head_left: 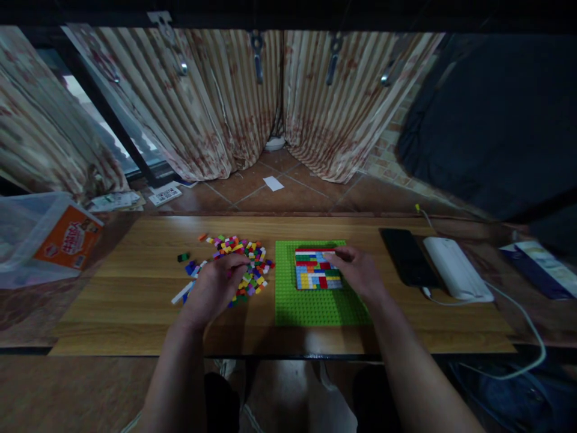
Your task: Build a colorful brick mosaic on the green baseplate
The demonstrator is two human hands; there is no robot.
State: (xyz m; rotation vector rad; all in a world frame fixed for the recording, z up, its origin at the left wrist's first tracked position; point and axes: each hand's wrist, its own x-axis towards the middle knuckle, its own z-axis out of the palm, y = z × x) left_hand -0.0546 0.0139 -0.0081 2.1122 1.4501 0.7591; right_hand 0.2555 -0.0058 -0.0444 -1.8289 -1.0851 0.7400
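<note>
My left hand [219,282] is over the pile of small toy building bricks [238,245], its thumb and fingers pinched together. A pale spot shows at those fingertips, too small to tell whether it is a held brick or part of the pile. A bright green studded baseplate [285,307] lies right of the pile. On it sits a roughly square patchwork of joined bricks [311,279] in red, white, blue, yellow and green. My right hand [359,269] reaches over the patchwork's upper right corner, fingers drawn together there; anything between them is hidden.
On the wooden table [121,288], a dark phone [409,257] and a white power bank [457,267] with a cable lie at the right. A long white brick [182,291] is left of my left hand. A clear plastic box [27,240] stands beyond the table's left edge.
</note>
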